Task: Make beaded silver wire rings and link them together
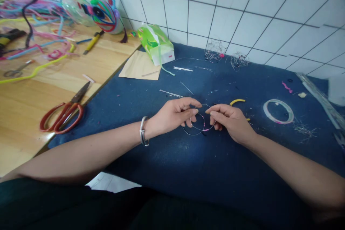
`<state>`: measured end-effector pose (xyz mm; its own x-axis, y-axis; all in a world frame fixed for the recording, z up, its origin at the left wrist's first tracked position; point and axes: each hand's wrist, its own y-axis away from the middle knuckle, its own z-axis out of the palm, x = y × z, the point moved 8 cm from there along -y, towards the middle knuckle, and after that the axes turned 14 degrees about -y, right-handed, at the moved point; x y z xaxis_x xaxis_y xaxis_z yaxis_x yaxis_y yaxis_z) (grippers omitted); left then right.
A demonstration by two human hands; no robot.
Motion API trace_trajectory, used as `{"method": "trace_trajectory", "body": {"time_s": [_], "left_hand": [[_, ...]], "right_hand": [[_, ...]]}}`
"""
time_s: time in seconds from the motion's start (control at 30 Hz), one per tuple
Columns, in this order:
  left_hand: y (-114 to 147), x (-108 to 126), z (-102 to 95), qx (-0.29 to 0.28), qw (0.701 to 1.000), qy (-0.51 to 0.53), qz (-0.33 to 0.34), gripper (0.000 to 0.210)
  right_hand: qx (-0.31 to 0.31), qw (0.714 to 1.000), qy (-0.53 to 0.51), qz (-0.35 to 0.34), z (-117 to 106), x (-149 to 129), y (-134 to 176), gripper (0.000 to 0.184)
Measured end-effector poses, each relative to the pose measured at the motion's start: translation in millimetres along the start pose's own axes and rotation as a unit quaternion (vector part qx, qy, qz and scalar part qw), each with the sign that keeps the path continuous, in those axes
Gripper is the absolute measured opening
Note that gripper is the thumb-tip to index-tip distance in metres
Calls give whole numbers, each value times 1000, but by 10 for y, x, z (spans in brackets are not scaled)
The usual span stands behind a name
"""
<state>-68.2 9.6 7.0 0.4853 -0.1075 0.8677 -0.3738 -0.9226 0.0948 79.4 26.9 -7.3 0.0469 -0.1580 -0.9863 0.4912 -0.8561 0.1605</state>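
Between my two hands is a thin looped wire (204,124) with small pink beads on it. My left hand (179,113), a silver bangle at its wrist, pinches the loop's left side between thumb and fingers. On the other side my right hand (229,118) closes thumb and forefinger on the wire near the top right. Both hands are just above the dark blue mat (183,165). Yellow-handled pliers (237,101) lie partly hidden behind my right hand. Straight wire pieces (172,93) rest beyond my left hand.
Red-handled scissors (63,113) lie left on the wooden table (107,48). A green tissue pack (156,45) and brown paper (141,65) are at the back. Tangled wire (238,60) sits by the tiled wall. A clear coil (278,111) and wire scraps (304,129) lie right.
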Motion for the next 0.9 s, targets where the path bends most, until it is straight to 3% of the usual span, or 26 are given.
{"method": "trace_trajectory", "body": {"time_s": [0.3,0.5,0.9], "left_hand": [[1,4,-35,7,999,-37,15,27],[22,56,-57,34,995,-71,53,25],[77,219,-24,19,979,-178,101,20]], "right_hand": [[10,1000,14,-7,-9,-21,15,21],[-14,999,48,-15,29,-57,29,21],[-31,993,117,-14,117,-99,82,22]]}}
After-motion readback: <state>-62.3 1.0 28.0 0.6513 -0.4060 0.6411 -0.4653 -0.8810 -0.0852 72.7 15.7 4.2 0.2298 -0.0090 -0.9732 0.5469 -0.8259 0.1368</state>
